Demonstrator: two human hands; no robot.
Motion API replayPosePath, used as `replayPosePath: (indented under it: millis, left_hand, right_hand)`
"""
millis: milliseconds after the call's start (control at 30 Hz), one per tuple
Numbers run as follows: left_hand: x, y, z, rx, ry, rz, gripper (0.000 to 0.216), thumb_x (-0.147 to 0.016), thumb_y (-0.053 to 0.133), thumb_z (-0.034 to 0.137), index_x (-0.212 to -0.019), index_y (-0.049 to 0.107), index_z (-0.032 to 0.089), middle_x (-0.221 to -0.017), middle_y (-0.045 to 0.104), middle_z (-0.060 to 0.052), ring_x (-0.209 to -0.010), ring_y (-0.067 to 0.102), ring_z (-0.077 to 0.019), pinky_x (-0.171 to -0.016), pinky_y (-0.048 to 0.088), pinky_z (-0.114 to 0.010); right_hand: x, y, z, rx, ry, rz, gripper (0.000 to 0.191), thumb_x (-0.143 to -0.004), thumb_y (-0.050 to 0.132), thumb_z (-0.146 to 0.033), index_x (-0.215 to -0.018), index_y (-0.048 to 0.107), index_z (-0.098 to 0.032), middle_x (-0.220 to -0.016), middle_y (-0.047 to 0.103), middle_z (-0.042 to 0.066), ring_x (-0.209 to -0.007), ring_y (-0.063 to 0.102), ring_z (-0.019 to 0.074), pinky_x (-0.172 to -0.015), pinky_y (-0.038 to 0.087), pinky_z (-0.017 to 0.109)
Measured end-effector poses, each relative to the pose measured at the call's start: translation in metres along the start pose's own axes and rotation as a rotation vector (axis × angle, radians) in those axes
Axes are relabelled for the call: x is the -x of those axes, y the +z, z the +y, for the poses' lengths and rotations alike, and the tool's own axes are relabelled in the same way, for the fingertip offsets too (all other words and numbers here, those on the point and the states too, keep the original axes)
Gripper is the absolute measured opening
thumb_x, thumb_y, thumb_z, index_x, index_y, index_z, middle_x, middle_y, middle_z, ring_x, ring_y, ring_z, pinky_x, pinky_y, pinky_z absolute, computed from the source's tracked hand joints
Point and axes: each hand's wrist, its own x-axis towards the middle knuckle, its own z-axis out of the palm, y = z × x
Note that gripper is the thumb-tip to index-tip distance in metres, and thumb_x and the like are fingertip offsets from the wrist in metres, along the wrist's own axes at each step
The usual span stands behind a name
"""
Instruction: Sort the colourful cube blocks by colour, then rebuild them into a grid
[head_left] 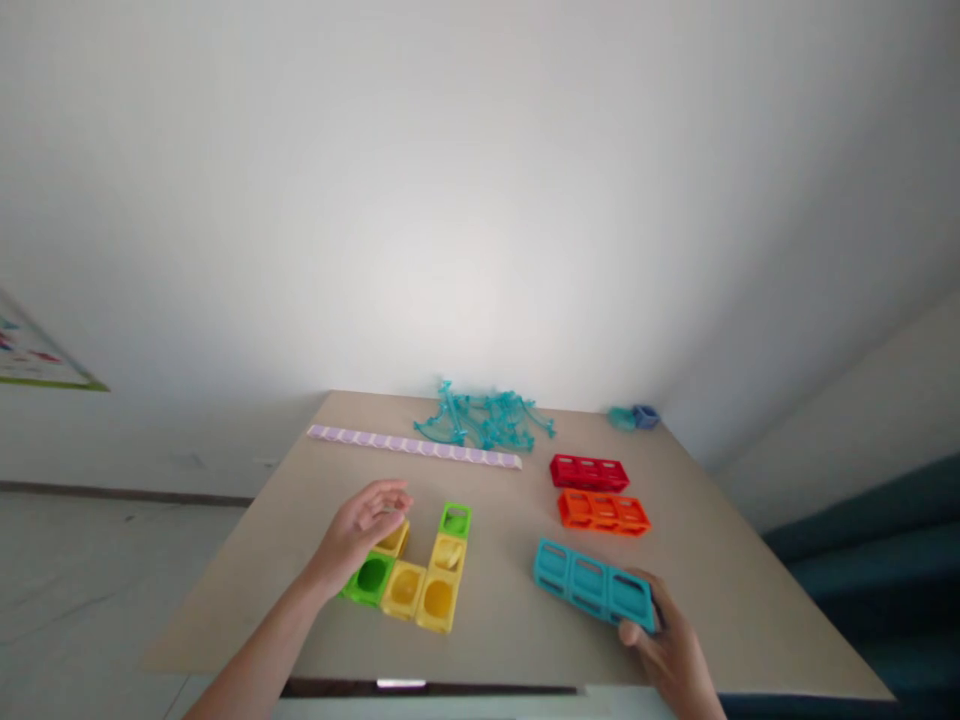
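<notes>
A row of three joined teal cube blocks point(587, 582) is held at its right end by my right hand point(664, 640), thumb in front and fingers behind. My left hand point(369, 525) hovers over the left part of a yellow and green block assembly point(405, 588), fingers loosely bent and apart, with nothing seen in them. That assembly has a roughly U-shaped outline, and my left hand hides some of its left side. Beyond the teal row lie an orange block row point(604, 511) and a red block row point(589, 472), each of three cubes.
A tangle of clear teal plastic pieces point(487, 418) lies against the wall. In front of it runs a long lilac patterned strip point(412, 446). A blue cube point(645, 416) and a small teal piece point(621, 418) sit at the table's point(495, 640) back right corner.
</notes>
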Motion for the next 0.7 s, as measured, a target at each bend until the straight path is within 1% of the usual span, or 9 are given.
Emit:
replayPosePath:
  millis: [100, 200, 267, 333, 400, 467, 567, 633, 700]
  left_hand:
    - [-0.001, 0.000, -0.002, -0.005, -0.012, 0.034, 0.044, -0.076, 0.073, 0.041, -0.113, 0.064, 0.017, -0.102, 0.070, -0.010, -0.101, 0.064, -0.0236, -0.087, 0.052, -0.033]
    - [-0.003, 0.000, -0.003, -0.018, -0.018, 0.051, 0.045, -0.075, 0.074, 0.041, -0.112, 0.064, 0.016, -0.100, 0.071, -0.010, -0.099, 0.065, -0.0244, -0.085, 0.053, -0.034]
    - [-0.003, 0.000, -0.003, -0.021, -0.020, 0.058, 0.045, -0.075, 0.073, 0.041, -0.111, 0.064, 0.016, -0.099, 0.071, -0.010, -0.098, 0.066, -0.0246, -0.085, 0.053, -0.034]
    - [-0.003, 0.000, -0.003, -0.015, -0.017, 0.065, 0.043, -0.077, 0.072, 0.040, -0.111, 0.064, 0.015, -0.098, 0.071, -0.010, -0.096, 0.066, -0.0241, -0.085, 0.053, -0.035]
    - [-0.002, 0.001, -0.003, -0.008, -0.013, 0.071, 0.041, -0.078, 0.071, 0.039, -0.110, 0.064, 0.015, -0.097, 0.071, -0.010, -0.094, 0.066, -0.0232, -0.084, 0.053, -0.034]
    - [-0.002, 0.002, -0.003, -0.004, -0.013, 0.080, 0.040, -0.079, 0.071, 0.039, -0.109, 0.064, 0.014, -0.096, 0.071, -0.010, -0.092, 0.066, -0.0224, -0.083, 0.052, -0.034]
    - [-0.002, 0.003, -0.002, -0.012, -0.027, 0.095, 0.040, -0.079, 0.071, 0.041, -0.107, 0.064, 0.014, -0.093, 0.071, -0.009, -0.086, 0.066, -0.0211, -0.081, 0.052, -0.033]
    - [-0.002, 0.003, -0.002, -0.023, -0.035, 0.104, 0.041, -0.078, 0.071, 0.043, -0.106, 0.064, 0.014, -0.092, 0.071, -0.008, -0.082, 0.066, -0.0201, -0.080, 0.052, -0.032]
    - [-0.003, 0.002, -0.003, -0.029, -0.039, 0.104, 0.040, -0.078, 0.070, 0.043, -0.105, 0.064, 0.014, -0.091, 0.071, -0.007, -0.081, 0.066, -0.0194, -0.079, 0.051, -0.031]
  right_hand:
    - [-0.010, -0.029, 0.033, 0.152, -0.061, -0.064, 0.074, -0.061, 0.057, -0.084, -0.096, 0.071, -0.021, -0.093, 0.071, 0.012, -0.087, 0.069, 0.0323, -0.073, 0.056, 0.039]
    - [-0.026, -0.049, 0.055, 0.261, -0.147, -0.132, 0.076, -0.062, 0.058, -0.084, -0.103, 0.071, -0.020, -0.099, 0.072, 0.013, -0.095, 0.067, 0.0349, -0.082, 0.054, 0.046]
    - [-0.035, -0.058, 0.060, 0.311, -0.170, -0.140, 0.081, -0.062, 0.059, -0.083, -0.111, 0.069, -0.019, -0.104, 0.071, 0.014, -0.098, 0.066, 0.0358, -0.084, 0.053, 0.049]
    - [-0.041, -0.061, 0.056, 0.357, -0.173, -0.119, 0.078, -0.066, 0.060, -0.078, -0.118, 0.065, -0.019, -0.111, 0.069, 0.015, -0.102, 0.065, 0.0355, -0.086, 0.052, 0.050]
    - [-0.046, -0.056, 0.040, 0.401, -0.187, -0.074, 0.064, -0.077, 0.060, -0.066, -0.122, 0.062, -0.021, -0.118, 0.065, 0.014, -0.109, 0.061, 0.0336, -0.093, 0.049, 0.051]
    - [-0.051, -0.042, 0.019, 0.438, -0.218, -0.015, 0.047, -0.087, 0.054, -0.052, -0.123, 0.060, -0.022, -0.123, 0.061, 0.014, -0.116, 0.057, 0.0311, -0.099, 0.045, 0.050]
    - [-0.063, -0.010, -0.009, 0.529, -0.275, -0.033, 0.048, -0.094, 0.044, -0.047, -0.128, 0.057, -0.017, -0.134, 0.055, 0.018, -0.133, 0.041, 0.0349, -0.105, 0.039, 0.054]
    - [-0.073, 0.011, -0.020, 0.651, -0.224, -0.092, 0.053, -0.095, 0.040, -0.047, -0.137, 0.051, -0.018, -0.146, 0.044, 0.017, -0.141, 0.026, 0.0394, -0.107, 0.031, 0.062]
    - [-0.085, 0.028, -0.024, 0.751, -0.162, -0.152, 0.056, -0.096, 0.035, -0.047, -0.143, 0.044, -0.019, -0.152, 0.036, 0.014, -0.143, 0.018, 0.0414, -0.107, 0.026, 0.067]
